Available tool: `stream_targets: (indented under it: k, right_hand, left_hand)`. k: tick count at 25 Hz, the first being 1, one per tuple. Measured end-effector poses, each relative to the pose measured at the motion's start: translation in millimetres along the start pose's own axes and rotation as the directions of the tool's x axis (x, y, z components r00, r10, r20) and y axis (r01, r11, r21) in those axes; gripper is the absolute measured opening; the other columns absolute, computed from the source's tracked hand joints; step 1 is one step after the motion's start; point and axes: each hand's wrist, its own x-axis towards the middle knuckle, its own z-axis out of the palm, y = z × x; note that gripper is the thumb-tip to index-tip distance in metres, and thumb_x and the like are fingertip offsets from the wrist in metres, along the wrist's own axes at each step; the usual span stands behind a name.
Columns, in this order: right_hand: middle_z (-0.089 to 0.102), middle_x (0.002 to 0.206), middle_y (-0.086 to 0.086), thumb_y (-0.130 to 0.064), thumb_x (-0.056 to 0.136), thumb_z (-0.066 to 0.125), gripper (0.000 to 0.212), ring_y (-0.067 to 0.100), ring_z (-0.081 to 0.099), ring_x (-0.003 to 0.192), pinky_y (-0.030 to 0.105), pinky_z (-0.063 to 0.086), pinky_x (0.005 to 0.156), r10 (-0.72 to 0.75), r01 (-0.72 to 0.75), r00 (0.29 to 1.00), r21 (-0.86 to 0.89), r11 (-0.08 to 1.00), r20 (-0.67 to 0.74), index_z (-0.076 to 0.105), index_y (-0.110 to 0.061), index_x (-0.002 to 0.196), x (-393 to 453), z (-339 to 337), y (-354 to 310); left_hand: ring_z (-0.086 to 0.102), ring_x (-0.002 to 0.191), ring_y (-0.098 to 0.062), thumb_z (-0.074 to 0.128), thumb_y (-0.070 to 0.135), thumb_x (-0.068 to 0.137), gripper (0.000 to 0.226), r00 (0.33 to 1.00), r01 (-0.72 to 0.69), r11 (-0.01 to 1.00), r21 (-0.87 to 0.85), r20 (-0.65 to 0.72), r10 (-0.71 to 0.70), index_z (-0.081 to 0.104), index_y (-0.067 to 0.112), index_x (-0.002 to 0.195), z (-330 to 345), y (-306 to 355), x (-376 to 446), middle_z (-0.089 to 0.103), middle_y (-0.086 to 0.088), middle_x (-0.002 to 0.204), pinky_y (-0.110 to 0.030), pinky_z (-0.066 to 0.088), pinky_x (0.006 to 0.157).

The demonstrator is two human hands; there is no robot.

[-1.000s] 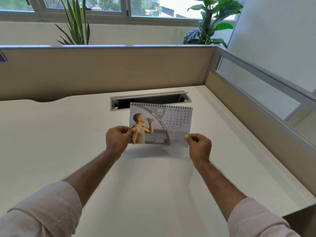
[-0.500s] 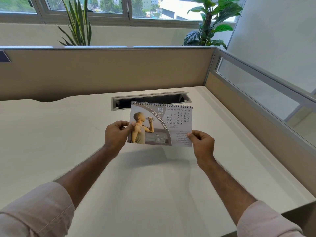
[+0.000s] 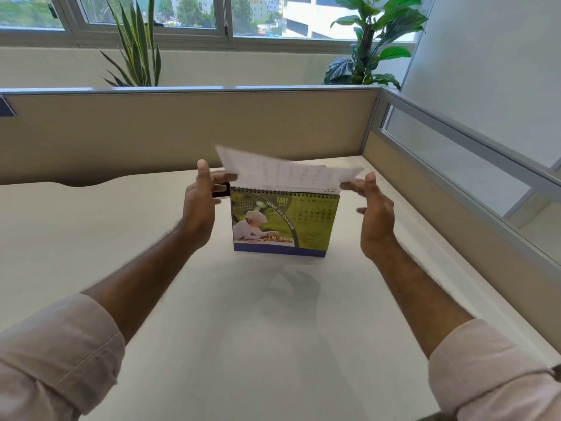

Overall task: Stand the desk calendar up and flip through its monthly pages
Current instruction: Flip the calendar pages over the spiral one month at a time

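The desk calendar (image 3: 285, 226) stands upright on the white desk (image 3: 243, 329), its green MAY page facing me, with a spiral binding along the top. A white page (image 3: 285, 173) is lifted above the spiral and blurred in mid-swing. My left hand (image 3: 198, 208) is at the calendar's left side, fingertips under the raised page's left edge and thumb pointing up, apart from it. At the right side is my right hand (image 3: 376, 217), fingers spread, with the index tip touching the page's right corner. Neither hand pinches the page.
A beige partition (image 3: 182, 132) runs along the desk's back, and a glass-topped partition (image 3: 455, 165) closes the right side. A dark cable slot (image 3: 220, 189) shows behind my left hand. Two plants (image 3: 136, 50) (image 3: 373, 47) stand beyond the partition by the windows.
The calendar was held in the air with both hands on its April page. Now it stands on the desk, the April page is swinging up and over, and May shows.
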Motion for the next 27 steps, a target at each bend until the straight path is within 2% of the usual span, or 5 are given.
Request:
stream_targets:
  k: [5,8,11,16,27]
  right_hand:
    - [0.059,0.097,-0.028,-0.039,0.102,0.037,0.047,-0.011,0.056,0.087,0.013,0.041,0.071,0.017,-0.016,0.998,-0.002,1.000,0.067,0.070,-0.007,0.113,28,9,0]
    - [0.065,0.101,-0.012,-0.036,0.100,0.044,0.037,-0.019,0.061,0.078,-0.001,0.043,0.062,-0.003,0.004,0.997,-0.011,1.000,0.083,0.070,-0.010,0.105,35,14,13]
    - [0.071,0.104,0.005,-0.039,0.096,0.053,0.024,0.006,0.068,0.092,0.018,0.054,0.075,-0.055,0.063,0.996,-0.117,0.991,0.075,0.072,-0.028,0.086,38,18,32]
    - [0.072,0.101,0.006,-0.033,0.092,0.059,0.015,0.021,0.065,0.100,0.038,0.055,0.087,-0.122,0.122,0.992,-0.273,0.954,0.017,0.070,-0.023,0.091,42,14,58]
    - [0.065,0.087,-0.001,-0.033,0.094,0.059,0.019,0.014,0.058,0.081,0.025,0.051,0.074,0.019,-0.040,0.992,-0.178,0.983,-0.123,0.064,-0.016,0.096,19,13,101]
  left_hand:
    - [0.061,0.091,-0.007,0.018,0.046,0.105,0.063,0.994,-0.010,0.998,0.065,0.112,0.003,0.060,0.007,0.131,8,-5,18,0.065,0.001,0.113,-0.008,0.048,0.061]
    - [0.067,0.085,-0.003,0.031,0.037,0.106,0.043,0.994,-0.017,0.997,0.071,0.107,0.009,0.065,0.014,0.118,10,-16,23,0.068,0.006,0.107,-0.008,0.049,0.060]
    - [0.069,0.081,0.008,0.049,0.027,0.102,0.025,0.995,-0.069,0.986,0.149,0.082,0.057,0.070,0.016,0.105,7,-33,30,0.070,0.021,0.093,-0.011,0.055,0.064]
    - [0.065,0.082,-0.006,0.057,0.025,0.099,0.029,0.996,-0.088,0.963,0.254,0.023,0.085,0.067,0.008,0.119,7,-56,38,0.067,0.001,0.101,-0.010,0.050,0.054]
    - [0.059,0.083,-0.013,0.058,0.037,0.096,0.036,0.987,0.031,0.934,0.355,-0.157,0.027,0.055,0.009,0.118,11,-83,19,0.061,-0.001,0.102,-0.010,0.044,0.051]
